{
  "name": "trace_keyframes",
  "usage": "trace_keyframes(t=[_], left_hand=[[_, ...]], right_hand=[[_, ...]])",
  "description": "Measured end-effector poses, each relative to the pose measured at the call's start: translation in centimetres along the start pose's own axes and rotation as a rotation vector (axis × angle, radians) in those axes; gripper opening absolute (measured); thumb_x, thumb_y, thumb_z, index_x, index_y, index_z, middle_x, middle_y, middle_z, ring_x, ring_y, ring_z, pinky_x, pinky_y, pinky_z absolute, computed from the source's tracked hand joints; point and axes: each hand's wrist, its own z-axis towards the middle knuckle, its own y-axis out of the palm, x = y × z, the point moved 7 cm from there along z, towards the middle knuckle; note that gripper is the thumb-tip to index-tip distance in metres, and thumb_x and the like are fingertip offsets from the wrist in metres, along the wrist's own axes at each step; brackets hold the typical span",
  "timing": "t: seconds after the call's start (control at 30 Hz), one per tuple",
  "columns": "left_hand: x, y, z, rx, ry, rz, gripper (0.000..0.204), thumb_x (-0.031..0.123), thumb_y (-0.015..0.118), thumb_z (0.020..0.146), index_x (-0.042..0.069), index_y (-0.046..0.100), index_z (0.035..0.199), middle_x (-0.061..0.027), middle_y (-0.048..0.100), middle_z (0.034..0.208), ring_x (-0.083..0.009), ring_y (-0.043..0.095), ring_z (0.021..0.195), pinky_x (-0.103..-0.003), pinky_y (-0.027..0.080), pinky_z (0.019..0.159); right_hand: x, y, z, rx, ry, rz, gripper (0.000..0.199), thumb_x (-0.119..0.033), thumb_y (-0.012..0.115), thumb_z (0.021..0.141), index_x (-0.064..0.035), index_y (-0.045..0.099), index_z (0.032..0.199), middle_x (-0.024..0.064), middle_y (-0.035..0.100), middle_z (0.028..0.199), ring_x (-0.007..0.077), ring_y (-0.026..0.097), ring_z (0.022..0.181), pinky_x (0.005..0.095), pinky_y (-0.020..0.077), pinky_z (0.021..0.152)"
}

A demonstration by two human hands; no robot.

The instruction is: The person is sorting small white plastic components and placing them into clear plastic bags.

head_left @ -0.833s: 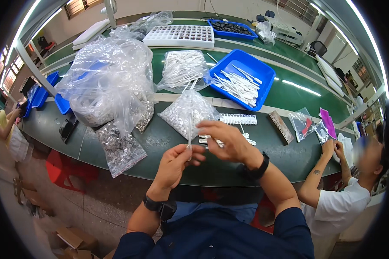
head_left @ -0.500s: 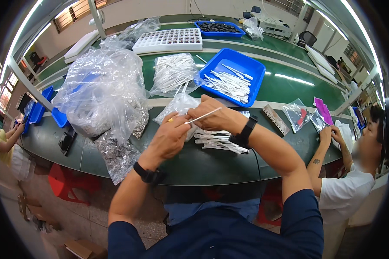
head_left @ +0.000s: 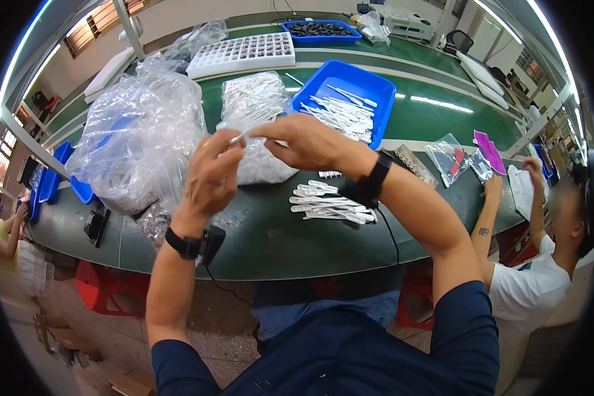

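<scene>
My left hand (head_left: 211, 175) is raised over the bench, its fingers closed on a slim white plastic stick (head_left: 237, 138). The stick points toward my right hand (head_left: 307, 142), whose index finger reaches left to the stick's end, the thumb apart below it. Something small and yellow shows at a left finger. Behind and below my hands sits a clear bag of white pieces (head_left: 261, 165), partly covered by them. Right of it, a pile of white plastic sticks with wider ends (head_left: 330, 203) lies on the bench, under my right wrist. Both wrists wear black bands.
A blue tray (head_left: 391, 99) of similar sticks stands behind my right hand, beside another clear bag of sticks (head_left: 254, 92). Large clear plastic bags (head_left: 138, 132) crowd the left. Farther back are a white foam tray (head_left: 244, 56) and a blue tray of black parts (head_left: 320, 32). A co-worker sits at right.
Both my hands have moved left and up, away from the clear bag's top, with the white stick still in my left hand. My right index finger has straightened. The co-worker's hands have moved apart.
</scene>
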Motion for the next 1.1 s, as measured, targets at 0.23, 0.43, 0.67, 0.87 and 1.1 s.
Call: trace_keyframes(t=[0.23, 0.43, 0.67, 0.87, 1.1], left_hand=[[-2.6, -1.2, -4.1, 0.444, -0.433, -0.615, 0.015, 0.004, 0.046, 0.104, 0.001, 0.06, 0.097, -0.0063, 0.062, 0.095, -0.0142, 0.056, 0.086, -0.027, 0.047, 0.079], [-4.1, -0.9, -5.1, 0.493, -0.595, -0.758, 0.014, 0.008, 0.047, 0.106, 0.003, 0.056, 0.098, -0.0022, 0.059, 0.091, -0.009, 0.053, 0.08, -0.024, 0.044, 0.073], [-3.5, -0.3, -5.6, 0.225, -0.655, -0.575, 0.016, 0.013, 0.053, 0.106, 0.003, 0.056, 0.094, -0.0022, 0.058, 0.084, -0.0089, 0.052, 0.074, -0.024, 0.043, 0.069], [3.1, 0.2, -1.2, 0.096, -0.482, -0.299, 0.011, 0.009, 0.056, 0.101, 0.0, 0.063, 0.102, -0.0142, 0.069, 0.096, -0.0296, 0.066, 0.086, -0.039, 0.051, 0.078], [3.9, -0.3, -4.4, -0.201, -0.515, 0.059, 0.022, 0.004, 0.05, 0.101, -0.002, 0.066, 0.115, -0.0215, 0.068, 0.119, -0.0423, 0.063, 0.109, -0.042, 0.049, 0.094]], right_hand=[[4.2, -0.8, -7.0, 0.241, 0.525, 0.504, 0.022, -0.012, 0.066, 0.094, 0.0005, 0.073, 0.11, 0.0087, 0.076, 0.089, 0.0124, 0.069, 0.077, 0.028, 0.0527, 0.071], [4.9, 0.1, -8.1, 0.151, 0.688, 0.58, 0.025, -0.014, 0.064, 0.094, 0.0025, 0.071, 0.112, 0.0122, 0.074, 0.086, 0.0133, 0.066, 0.074, 0.0295, 0.0522, 0.07], [5.8, 1.3, -9.2, 0.101, 0.774, 0.46, 0.025, -0.019, 0.068, 0.097, 0.003, 0.071, 0.11, 0.0013, 0.069, 0.08, 0.0063, 0.057, 0.07, 0.0236, 0.0464, 0.064], [4.0, 2.5, -9.1, 0.002, 0.788, 0.75, 0.026, -0.02, 0.07, 0.094, 0.0052, 0.071, 0.102, 0.0051, 0.072, 0.081, 0.0095, 0.063, 0.071, 0.0265, 0.0506, 0.067], [5.0, 2.2, -11.0, 0.269, 0.852, 0.97, 0.023, -0.018, 0.072, 0.096, 0.0031, 0.07, 0.106, 0.001, 0.071, 0.083, 0.0062, 0.06, 0.072, 0.0219, 0.0496, 0.072]])
